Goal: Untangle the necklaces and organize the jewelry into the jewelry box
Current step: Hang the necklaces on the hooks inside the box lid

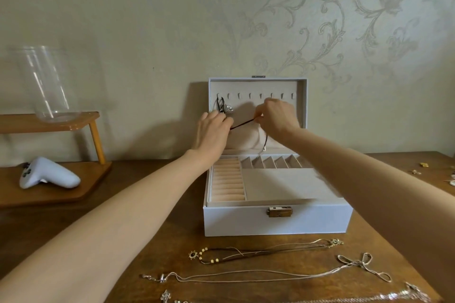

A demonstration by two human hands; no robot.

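Note:
A white jewelry box (278, 222) stands open on the wooden table, its lid upright with a row of hooks (256, 95). A dark cord necklace (242, 125) stretches between my hands in front of the lid. My left hand (213, 130) pinches one end near a dark necklace with a silver pendant (222, 107) hanging on the leftmost hooks. My right hand (277, 118) pinches the other end; a thin chain (264, 147) dangles below it toward the tray. Several necklaces lie before the box: a brown beaded one with a sun charm (209, 254) and silver chains (270, 275).
A glass vase (48, 83) stands on a small wooden shelf (49, 122) at the left, with a white controller (48, 176) below it. Small earrings (423, 166) lie at the table's right edge. The wall is right behind the box.

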